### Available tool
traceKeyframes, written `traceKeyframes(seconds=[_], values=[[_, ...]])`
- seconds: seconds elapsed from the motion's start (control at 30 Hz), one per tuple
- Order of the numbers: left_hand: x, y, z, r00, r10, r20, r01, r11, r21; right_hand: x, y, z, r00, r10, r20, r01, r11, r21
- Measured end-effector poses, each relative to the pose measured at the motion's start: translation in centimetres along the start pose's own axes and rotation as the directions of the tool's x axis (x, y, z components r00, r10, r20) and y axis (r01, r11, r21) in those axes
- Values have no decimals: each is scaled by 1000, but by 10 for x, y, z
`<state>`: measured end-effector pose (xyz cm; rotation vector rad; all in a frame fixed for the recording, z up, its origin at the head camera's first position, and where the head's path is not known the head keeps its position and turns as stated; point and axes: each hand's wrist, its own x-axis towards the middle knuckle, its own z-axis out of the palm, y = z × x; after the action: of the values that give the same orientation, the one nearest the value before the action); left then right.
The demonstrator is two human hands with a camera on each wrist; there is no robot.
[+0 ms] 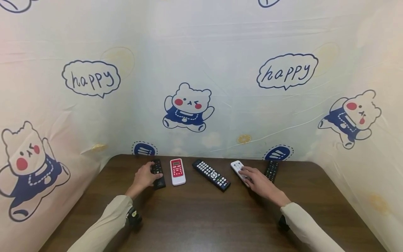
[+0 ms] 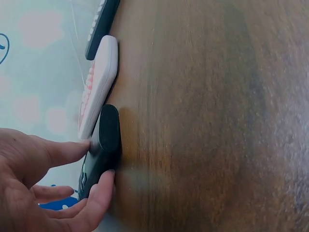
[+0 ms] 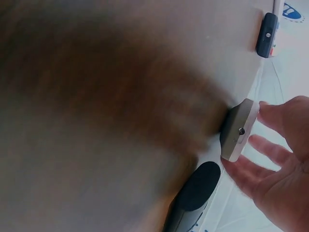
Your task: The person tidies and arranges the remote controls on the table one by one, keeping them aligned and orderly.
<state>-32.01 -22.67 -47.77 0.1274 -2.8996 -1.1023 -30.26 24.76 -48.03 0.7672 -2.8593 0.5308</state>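
At the left of the row, my left hand grips a slim black remote control by its sides. The left wrist view has the thumb on one edge of this remote and fingertips on the other. My right hand holds a white remote control between thumb and fingers, covering much of its lower part. In the right wrist view the end of the white remote faces the camera, close to the tabletop.
Between the hands lie a red and white remote and a black remote with white buttons, slanted. Another black remote lies behind the right hand, partly hidden. A printed curtain surrounds the brown table.
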Motion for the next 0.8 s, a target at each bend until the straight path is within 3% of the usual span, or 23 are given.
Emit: traceKeyframes(seconds=[0.23,0.4,0.8], values=[[0,3,-1,999,-30,11,30,998,-51,7,-2,-2,987,148,-65,-136,978,159],[0,5,-2,997,-68,33,71,994,-86,9,-1,-6,966,258,-18,-246,939,239],[1,7,-5,992,-104,74,115,981,-159,19,13,-12,939,334,85,-344,890,300]])
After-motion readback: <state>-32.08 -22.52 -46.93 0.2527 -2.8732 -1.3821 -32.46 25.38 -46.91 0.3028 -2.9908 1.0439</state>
